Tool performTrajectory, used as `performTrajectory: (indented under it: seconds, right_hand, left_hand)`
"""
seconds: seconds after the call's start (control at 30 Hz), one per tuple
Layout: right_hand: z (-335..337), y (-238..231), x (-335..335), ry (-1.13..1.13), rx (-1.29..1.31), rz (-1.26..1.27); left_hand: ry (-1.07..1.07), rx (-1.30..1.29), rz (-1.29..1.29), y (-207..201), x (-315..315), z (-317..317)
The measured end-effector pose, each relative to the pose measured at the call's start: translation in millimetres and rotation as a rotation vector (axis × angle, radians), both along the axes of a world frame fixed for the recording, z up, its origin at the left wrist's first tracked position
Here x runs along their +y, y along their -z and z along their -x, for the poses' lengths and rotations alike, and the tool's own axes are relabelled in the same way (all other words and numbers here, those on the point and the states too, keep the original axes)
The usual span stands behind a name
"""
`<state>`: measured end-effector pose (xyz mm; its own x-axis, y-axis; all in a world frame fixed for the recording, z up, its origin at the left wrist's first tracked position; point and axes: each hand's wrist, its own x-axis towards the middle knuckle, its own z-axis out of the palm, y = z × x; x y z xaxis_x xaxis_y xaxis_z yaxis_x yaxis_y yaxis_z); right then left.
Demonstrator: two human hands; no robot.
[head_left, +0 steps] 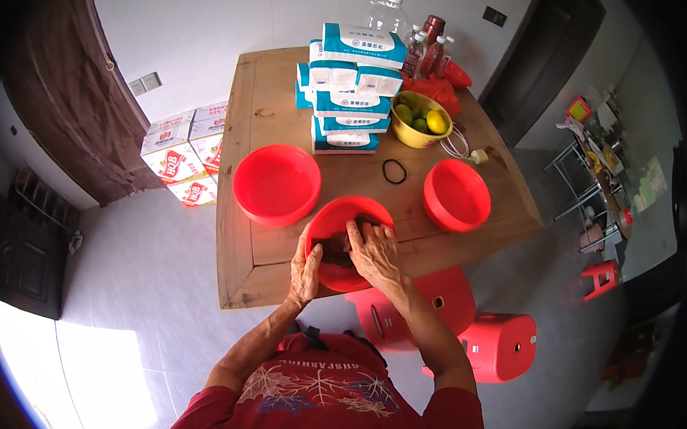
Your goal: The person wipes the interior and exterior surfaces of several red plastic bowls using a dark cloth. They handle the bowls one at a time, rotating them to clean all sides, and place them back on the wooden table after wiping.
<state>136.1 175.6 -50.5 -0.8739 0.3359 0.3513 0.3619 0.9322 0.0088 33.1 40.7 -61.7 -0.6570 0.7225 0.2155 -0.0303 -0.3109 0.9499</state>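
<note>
Wooden table (pixel 273 115) on grey floor (pixel 130 271); left hand (pixel 305 269) clamped on front red bowl (pixel 327 224); right hand (pixel 377 255) grip indeterminable, dark contents (pixel 336 254) partly obscured.

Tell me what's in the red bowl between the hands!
Something dark brown, too unclear to name, lies inside the red bowl. The right hand reaches in, covering part of it.

Home, looks like a dining room: wooden table (pixel 269 130), tissue packs (pixel 351 101) toward its far edge, bottles (pixel 430 56) by the far right corner, fruit bowl (pixel 413 136) just nearer, red stools (pixel 499 345) below the near edge, brown curtain (pixel 74 95), wall socket (pixel 144 84), cartons (pixel 179 152) past left edge.
</note>
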Motion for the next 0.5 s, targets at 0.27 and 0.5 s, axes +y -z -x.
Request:
performTrajectory:
  seconds: [0.27,0.5]
  right_hand:
    - [-14.6,-6.9,-54.4,-0.058,-0.041,0.466]
    - [4.2,-18.2,-70.7,-0.179,0.446,1.253]
  left_hand:
    - [0.009,0.127,-0.026,-7.4,-3.3,-7.5]
    - [0.0,0.125,-0.002,11.5,-10.7,-1.0]
